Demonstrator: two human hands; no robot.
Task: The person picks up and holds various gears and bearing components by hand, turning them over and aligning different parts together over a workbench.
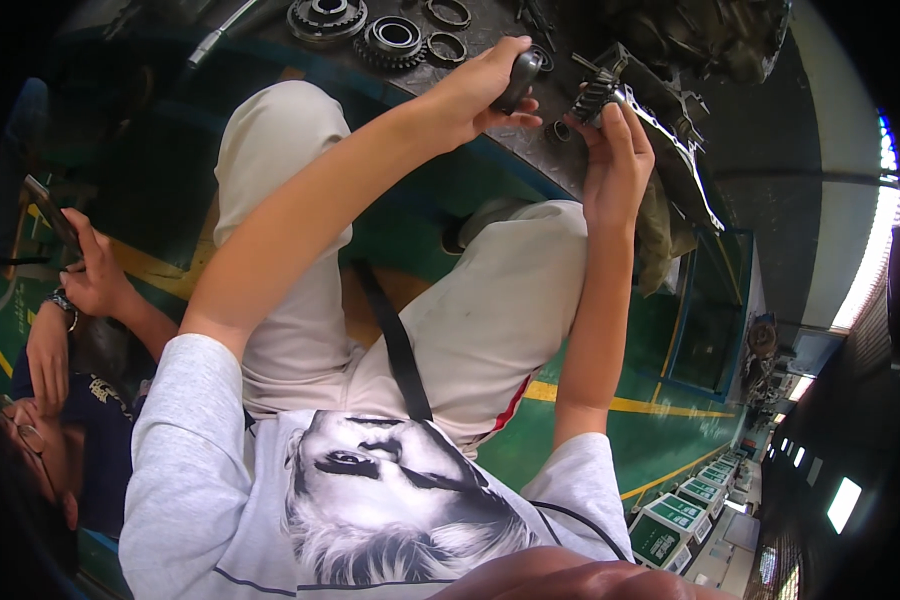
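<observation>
My left hand (482,92) grips a dark round metal part (518,82), seen partly edge-on; I cannot tell whether it is a gear or a ring. To its right, my right hand (618,160) has its fingers closed around a gear shaft with slanted teeth (594,96). The two parts are held apart, with a small gap between them. A small ring (562,130) lies on the metal bench top (545,160) below them. Beside the shaft stands a gearbox housing (660,105) with a pale flange edge.
Toward the back left of the bench are a large gear (327,18), a toothed gear with a bearing (394,42) and a metal ring (447,47). A ratchet-like tool (210,42) lies farther left. Another person's hand (98,270) holds a phone (52,212) at the left.
</observation>
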